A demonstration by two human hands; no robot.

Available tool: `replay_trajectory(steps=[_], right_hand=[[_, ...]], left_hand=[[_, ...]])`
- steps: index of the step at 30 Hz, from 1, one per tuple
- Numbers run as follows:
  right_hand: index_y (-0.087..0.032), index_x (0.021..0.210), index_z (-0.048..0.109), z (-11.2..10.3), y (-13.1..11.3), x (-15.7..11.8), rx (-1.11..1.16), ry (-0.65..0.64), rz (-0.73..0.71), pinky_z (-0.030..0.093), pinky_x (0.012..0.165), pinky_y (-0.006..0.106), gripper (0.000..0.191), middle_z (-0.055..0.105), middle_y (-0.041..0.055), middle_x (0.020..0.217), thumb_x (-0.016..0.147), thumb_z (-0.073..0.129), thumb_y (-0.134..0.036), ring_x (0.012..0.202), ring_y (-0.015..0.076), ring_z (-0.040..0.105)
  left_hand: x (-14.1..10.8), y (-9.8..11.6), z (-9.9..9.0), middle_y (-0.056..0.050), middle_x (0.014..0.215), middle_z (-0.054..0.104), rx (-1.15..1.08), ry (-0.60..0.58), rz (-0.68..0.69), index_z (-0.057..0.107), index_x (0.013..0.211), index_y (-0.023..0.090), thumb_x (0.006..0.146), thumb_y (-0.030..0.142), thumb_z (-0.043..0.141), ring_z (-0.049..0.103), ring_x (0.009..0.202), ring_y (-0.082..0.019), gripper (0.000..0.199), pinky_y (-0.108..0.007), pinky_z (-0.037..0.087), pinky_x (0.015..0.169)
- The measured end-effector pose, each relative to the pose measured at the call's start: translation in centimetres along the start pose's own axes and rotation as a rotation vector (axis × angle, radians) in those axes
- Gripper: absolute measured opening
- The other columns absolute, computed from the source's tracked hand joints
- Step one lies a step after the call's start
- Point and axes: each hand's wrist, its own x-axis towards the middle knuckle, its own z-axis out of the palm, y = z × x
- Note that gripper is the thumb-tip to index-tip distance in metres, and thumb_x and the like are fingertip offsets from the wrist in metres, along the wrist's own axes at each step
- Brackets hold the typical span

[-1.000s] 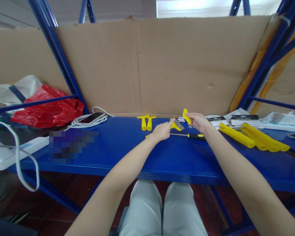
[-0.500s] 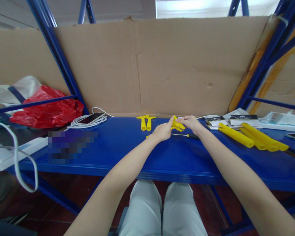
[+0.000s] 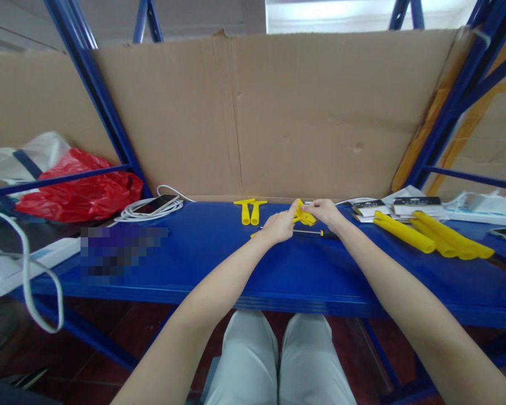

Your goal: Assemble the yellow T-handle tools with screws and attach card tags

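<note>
Both hands meet at a small yellow part (image 3: 306, 218) over the blue table. My left hand (image 3: 279, 226) holds its left side, with the index finger pointing up along it. My right hand (image 3: 325, 210) pinches its upper right side. Just below lies a screwdriver (image 3: 310, 231) with a thin metal shaft and a dark handle, the handle's end close to my right wrist. Two yellow T-shaped pieces (image 3: 245, 212) stand side by side to the left, near the cardboard. A bit of yellow shows beside my left wrist.
Several yellow tubes (image 3: 405, 232) lie right, before small white boxes (image 3: 417, 207). A coiled white cable (image 3: 152, 209) and a red bag (image 3: 82, 185) are left. Cardboard (image 3: 299, 112) closes off the blue table's (image 3: 219, 253) back, between blue posts.
The view has shifted very slightly. My right hand has moved a little at the yellow part; otherwise both hands stay in place.
</note>
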Motion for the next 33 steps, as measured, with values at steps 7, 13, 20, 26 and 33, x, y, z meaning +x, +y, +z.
replay_trajectory(steps=[7, 13, 20, 26, 33], right_hand=[[-0.018, 0.050, 0.047, 0.0, 0.3, 0.4, -0.041, 0.040, -0.056, 0.034, 0.046, 0.020, 0.040, 0.047, -0.0042, 0.048, 0.055, 0.081, -0.039, 0.048, 0.0075, 0.041], [-0.020, 0.064, 0.047, 0.2, 1.1, 1.0, -0.028, 0.131, -0.077, 0.040, 0.053, 0.021, 0.038, 0.049, -0.0055, 0.062, 0.052, 0.081, -0.029, 0.057, 0.0085, 0.045], [-0.019, 0.073, 0.052, -0.4, 1.3, 1.9, 0.099, 0.195, -0.033, 0.043, 0.060, 0.021, 0.016, 0.054, -0.0025, 0.068, 0.068, 0.067, -0.021, 0.064, 0.0107, 0.052], [-0.017, 0.071, 0.061, -3.4, 3.5, 3.4, -0.057, 0.239, -0.109, 0.047, 0.071, 0.028, 0.005, 0.062, 0.0020, 0.070, 0.071, 0.059, -0.013, 0.072, 0.0151, 0.058], [-0.023, 0.063, 0.072, -5.8, 6.2, 4.2, -0.752, 0.056, -0.084, 0.043, 0.091, 0.045, 0.021, 0.069, 0.0078, 0.085, 0.066, 0.061, -0.005, 0.100, 0.0278, 0.059]], left_hand=[[0.1, -0.1, 0.2, -0.015, 0.122, 0.063, -0.016, 0.028, 0.013, 0.005, 0.152, 0.017, 0.089, 0.017, 0.045, 0.064, 0.106, -0.024, 0.074, -0.035, 0.049, 0.086], [0.1, 0.0, 0.2, -0.015, 0.123, 0.063, -0.013, 0.035, 0.024, 0.005, 0.152, 0.019, 0.090, 0.017, 0.045, 0.063, 0.107, -0.024, 0.073, -0.036, 0.050, 0.086], [0.0, -0.1, 0.1, -0.009, 0.120, 0.064, 0.001, 0.041, 0.066, 0.023, 0.149, 0.028, 0.091, 0.018, 0.046, 0.062, 0.107, -0.023, 0.064, -0.034, 0.050, 0.087], [0.1, -0.4, 0.2, -0.008, 0.118, 0.062, 0.055, 0.007, 0.072, 0.030, 0.147, 0.033, 0.092, 0.020, 0.044, 0.063, 0.103, -0.022, 0.059, -0.033, 0.050, 0.086], [0.1, -0.5, 0.3, -0.007, 0.120, 0.061, 0.032, -0.015, 0.083, 0.039, 0.143, 0.033, 0.090, 0.018, 0.045, 0.062, 0.106, -0.023, 0.055, -0.033, 0.050, 0.088]])
